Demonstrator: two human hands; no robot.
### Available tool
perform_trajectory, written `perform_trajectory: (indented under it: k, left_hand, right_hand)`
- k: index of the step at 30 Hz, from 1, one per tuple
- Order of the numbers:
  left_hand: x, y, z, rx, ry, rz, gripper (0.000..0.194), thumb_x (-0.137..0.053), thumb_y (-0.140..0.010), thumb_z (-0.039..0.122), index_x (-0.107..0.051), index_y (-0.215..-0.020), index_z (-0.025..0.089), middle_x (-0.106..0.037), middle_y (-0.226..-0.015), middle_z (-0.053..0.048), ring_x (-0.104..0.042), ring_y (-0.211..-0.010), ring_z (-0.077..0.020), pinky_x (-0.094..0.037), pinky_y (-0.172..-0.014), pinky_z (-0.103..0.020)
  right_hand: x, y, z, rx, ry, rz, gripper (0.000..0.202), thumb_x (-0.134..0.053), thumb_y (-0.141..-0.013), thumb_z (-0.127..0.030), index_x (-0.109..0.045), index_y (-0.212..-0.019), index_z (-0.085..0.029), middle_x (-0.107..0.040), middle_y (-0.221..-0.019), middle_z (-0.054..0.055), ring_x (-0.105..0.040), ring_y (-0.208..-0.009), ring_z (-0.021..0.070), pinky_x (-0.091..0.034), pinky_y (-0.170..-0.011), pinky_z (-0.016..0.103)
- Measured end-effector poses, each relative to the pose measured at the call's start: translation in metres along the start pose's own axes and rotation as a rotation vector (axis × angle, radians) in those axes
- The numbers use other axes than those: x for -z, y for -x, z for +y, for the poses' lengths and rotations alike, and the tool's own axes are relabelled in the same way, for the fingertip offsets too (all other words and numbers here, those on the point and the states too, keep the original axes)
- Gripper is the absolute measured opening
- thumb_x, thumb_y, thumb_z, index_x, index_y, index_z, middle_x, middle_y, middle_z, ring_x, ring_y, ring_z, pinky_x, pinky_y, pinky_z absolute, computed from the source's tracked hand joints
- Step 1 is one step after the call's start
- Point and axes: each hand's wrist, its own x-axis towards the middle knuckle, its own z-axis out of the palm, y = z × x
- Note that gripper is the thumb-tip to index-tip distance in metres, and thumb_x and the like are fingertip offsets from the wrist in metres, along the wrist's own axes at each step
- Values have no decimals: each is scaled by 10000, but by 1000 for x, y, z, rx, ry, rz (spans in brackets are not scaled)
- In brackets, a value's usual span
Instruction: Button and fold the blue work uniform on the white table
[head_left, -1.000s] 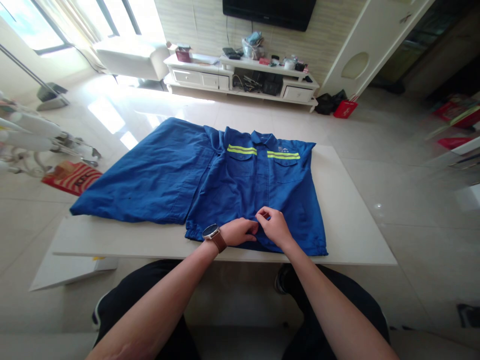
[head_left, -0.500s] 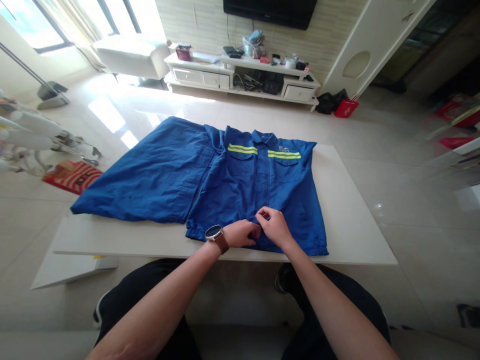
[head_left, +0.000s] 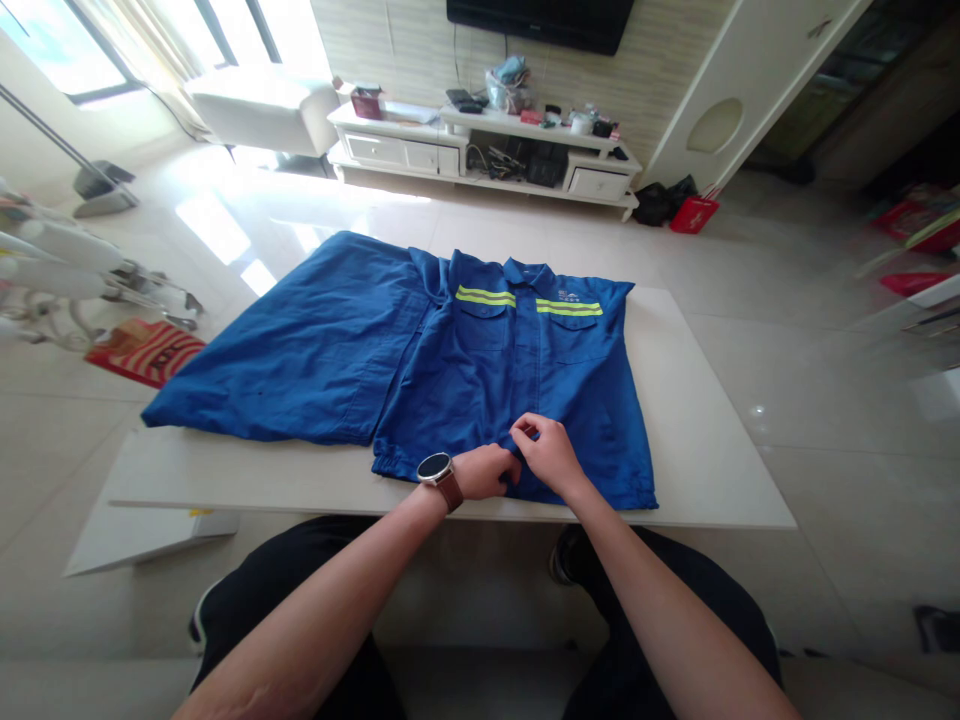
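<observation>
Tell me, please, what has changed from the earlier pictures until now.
The left hand, with its watch, moved slightly rightward and nearer the person. No new grip or release is visible. The right hand stayed almost in place over the blue jacket, which still lies on the table.

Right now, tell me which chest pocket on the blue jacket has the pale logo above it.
The right chest pocket in the picture; the pale logo sits above its yellow stripe, while the left chest pocket has none.
</observation>
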Motion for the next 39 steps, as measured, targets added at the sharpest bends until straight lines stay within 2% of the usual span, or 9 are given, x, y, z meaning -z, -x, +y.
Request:
perform_trajectory:
  k: [6, 12, 17, 24, 35, 39]
  left_hand:
    - [2, 0, 0, -10, 16, -11, 345, -580, -766, 9, -778, -971, 204, -784, -996, -24, -714, -969, -195, -518, -922, -269]
    - [2, 0, -1, -24, 17, 39, 302, -614, -810, 39, -768, -1007, 208, -777, -1024, -40, -710, -1011, -210, -519, -937, -287]
    - [6, 2, 6, 4, -25, 68, 254, -625, -809, 66, -747, -1008, 166, -764, -1020, -93, -709, -992, -238, -536, -869, -291]
    - [10, 3, 11, -22, -56, 103, 269, -577, -765, 34, -738, -942, 156, -760, -986, -96, -706, -943, -244, -528, -798, -289]
    - [3, 1, 7, -85, -17, 132, 271, -603, -778, 18, -702, -1001, 137, -731, -1072, -107, -680, -1021, -249, -526, -845, -297]
    - [7, 2, 8, -118, 20, 162, 296, -602, -777, 14, -697, -1025, 144, -705, -1146, -106, -664, -1062, -235, -520, -897, -295]
  right_hand:
    - [0, 0, 0, 0, -1, 2, 151, -573, -835, -254, -673, -733, -205, -692, -736, -13, -627, -716, 148, -435, -699, 252]
    - [0, 1, -2, -2, 5, -4, 154, -575, -836, -247, -668, -722, -203, -691, -728, -12, -627, -709, 147, -432, -691, 251]
    - [-1, 0, 0, -4, 0, -5, 158, -575, -834, -249, -669, -716, -204, -692, -731, -9, -626, -700, 147, -435, -678, 249]
    - [-2, 0, 3, 9, 8, -1, 145, -583, -833, -247, -678, -732, -209, -697, -739, -10, -636, -710, 150, -441, -686, 253]
    - [-1, 0, 2, 29, 3, 5, 144, -574, -838, -244, -672, -737, -212, -699, -747, -10, -634, -723, 152, -450, -711, 258]
    - [0, -1, 1, 38, 39, 9, 156, -566, -854, -257, -666, -743, -213, -693, -758, -7, -629, -733, 151, -447, -709, 255]
